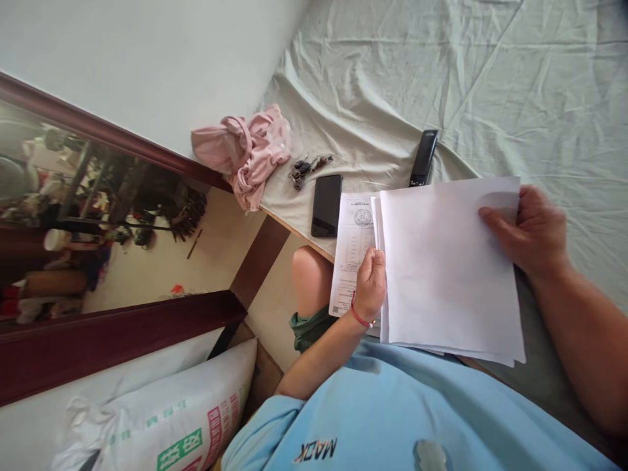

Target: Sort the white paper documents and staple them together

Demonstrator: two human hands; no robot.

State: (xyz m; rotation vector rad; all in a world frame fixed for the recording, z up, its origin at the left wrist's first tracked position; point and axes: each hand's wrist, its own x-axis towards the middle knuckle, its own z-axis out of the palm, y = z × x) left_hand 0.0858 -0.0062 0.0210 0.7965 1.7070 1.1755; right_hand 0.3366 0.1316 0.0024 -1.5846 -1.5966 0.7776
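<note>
A stack of white paper sheets (444,275) lies spread in front of my body, its top side blank. My left hand (371,282), with a red string bracelet at the wrist, is closed on the left edge of the sheets. At the upper right corner my right hand (532,232) pinches the paper, thumb on top and fingers underneath. A printed form (350,245) with a round stamp sticks out on the left, partly covered by the sheets and my left hand.
On the grey-green cloth (383,85) lie a black smartphone (326,206), a black handset (423,157), keys (305,169) and a pink garment (250,150). To the left stand a mirror (122,222) with a dark red frame and white printed sacks (181,418).
</note>
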